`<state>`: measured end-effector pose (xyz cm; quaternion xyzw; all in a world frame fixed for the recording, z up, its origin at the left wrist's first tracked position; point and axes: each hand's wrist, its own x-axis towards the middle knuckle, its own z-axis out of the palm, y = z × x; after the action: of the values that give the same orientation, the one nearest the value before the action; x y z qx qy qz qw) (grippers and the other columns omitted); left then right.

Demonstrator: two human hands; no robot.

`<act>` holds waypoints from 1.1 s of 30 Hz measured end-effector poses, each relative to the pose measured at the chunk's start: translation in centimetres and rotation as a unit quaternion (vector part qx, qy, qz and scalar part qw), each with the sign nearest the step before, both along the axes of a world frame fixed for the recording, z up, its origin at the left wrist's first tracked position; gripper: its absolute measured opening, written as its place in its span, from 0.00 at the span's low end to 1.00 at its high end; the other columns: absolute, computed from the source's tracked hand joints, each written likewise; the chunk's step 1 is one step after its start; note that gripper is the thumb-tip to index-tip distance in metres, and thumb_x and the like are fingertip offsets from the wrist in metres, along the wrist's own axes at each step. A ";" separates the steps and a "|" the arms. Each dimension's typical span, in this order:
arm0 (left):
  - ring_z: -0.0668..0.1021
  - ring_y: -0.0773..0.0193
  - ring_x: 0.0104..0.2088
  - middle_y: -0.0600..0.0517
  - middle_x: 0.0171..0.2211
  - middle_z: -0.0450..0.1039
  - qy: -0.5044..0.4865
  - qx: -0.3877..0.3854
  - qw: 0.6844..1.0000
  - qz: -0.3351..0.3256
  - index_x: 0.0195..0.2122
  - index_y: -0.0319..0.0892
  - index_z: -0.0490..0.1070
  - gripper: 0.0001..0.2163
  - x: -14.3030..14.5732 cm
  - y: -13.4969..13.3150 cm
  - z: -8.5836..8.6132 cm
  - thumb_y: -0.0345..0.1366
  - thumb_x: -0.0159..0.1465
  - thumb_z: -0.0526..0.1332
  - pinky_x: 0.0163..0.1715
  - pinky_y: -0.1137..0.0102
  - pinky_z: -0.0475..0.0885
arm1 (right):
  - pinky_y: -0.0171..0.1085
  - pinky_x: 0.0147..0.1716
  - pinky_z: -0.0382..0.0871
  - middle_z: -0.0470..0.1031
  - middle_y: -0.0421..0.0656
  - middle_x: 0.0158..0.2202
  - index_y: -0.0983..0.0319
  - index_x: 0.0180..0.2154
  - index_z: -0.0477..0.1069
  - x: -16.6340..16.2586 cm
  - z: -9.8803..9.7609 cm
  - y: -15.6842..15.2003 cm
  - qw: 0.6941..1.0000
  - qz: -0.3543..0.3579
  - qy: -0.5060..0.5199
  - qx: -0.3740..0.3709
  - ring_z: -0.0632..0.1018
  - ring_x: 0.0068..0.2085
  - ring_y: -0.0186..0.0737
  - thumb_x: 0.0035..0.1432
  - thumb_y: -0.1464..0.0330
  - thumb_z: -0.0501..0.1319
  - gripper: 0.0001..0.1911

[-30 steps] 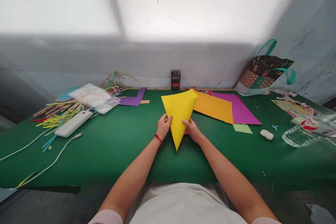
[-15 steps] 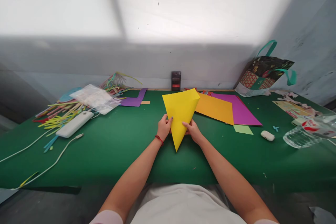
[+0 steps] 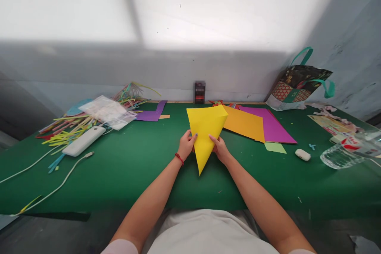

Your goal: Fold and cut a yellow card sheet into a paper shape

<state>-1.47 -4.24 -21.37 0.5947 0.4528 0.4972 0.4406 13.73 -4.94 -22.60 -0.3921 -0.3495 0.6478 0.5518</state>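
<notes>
A sheet of yellow paper (image 3: 205,131), rolled or folded into a cone shape, is held above the green table with its point toward me and its wide end away. My left hand (image 3: 187,143) pinches its left edge, thumb on top and fingers underneath. On the right edge, my right hand (image 3: 219,148) grips it the same way. The fingers behind the paper are mostly hidden. Just beyond it to the right lie an orange sheet (image 3: 245,122) and a magenta sheet (image 3: 278,125).
Paper strips (image 3: 68,133), a clear plastic packet (image 3: 108,112), a white power bank (image 3: 85,141) and a cable (image 3: 70,176) lie left. A phone (image 3: 199,92) stands at the wall. Right are a bag (image 3: 294,87), a white case (image 3: 303,154) and a plastic bottle (image 3: 345,151).
The yellow paper has shifted slightly right and toward me, its wide end a little lower. Both hands keep hold of it.
</notes>
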 end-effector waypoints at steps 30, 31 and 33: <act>0.67 0.69 0.11 0.59 0.15 0.67 -0.036 -0.005 0.999 -0.011 0.36 0.42 0.63 0.19 0.0 0.1 -0.3 0.52 0.53 0.59 0.08 0.76 0.61 | 0.39 0.39 0.75 0.72 0.46 0.48 0.60 0.41 0.67 0.0 -0.3 0.2 0.999 -0.034 0.006 0.011 0.75 0.46 0.46 0.45 0.62 0.65 0.20; 0.68 0.69 0.11 0.58 0.15 0.67 -0.038 -0.006 0.999 -0.010 0.36 0.42 0.63 0.19 0.1 0.1 -0.2 0.52 0.53 0.59 0.09 0.76 0.61 | 0.39 0.39 0.75 0.72 0.46 0.49 0.60 0.42 0.67 0.0 -0.2 0.1 0.999 -0.033 0.010 0.010 0.74 0.47 0.46 0.46 0.61 0.65 0.20; 0.68 0.69 0.12 0.58 0.15 0.66 -0.043 -0.001 0.999 0.000 0.36 0.42 0.63 0.19 0.1 0.1 -0.1 0.51 0.53 0.60 0.09 0.76 0.61 | 0.39 0.38 0.75 0.71 0.46 0.50 0.59 0.43 0.66 0.0 0.0 0.0 1.000 -0.015 0.013 0.010 0.74 0.48 0.47 0.47 0.59 0.64 0.21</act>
<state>-1.40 -4.18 -21.47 0.5724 0.4342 0.5214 0.4605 13.69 -4.92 -22.65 -0.3831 -0.3430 0.6409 0.5700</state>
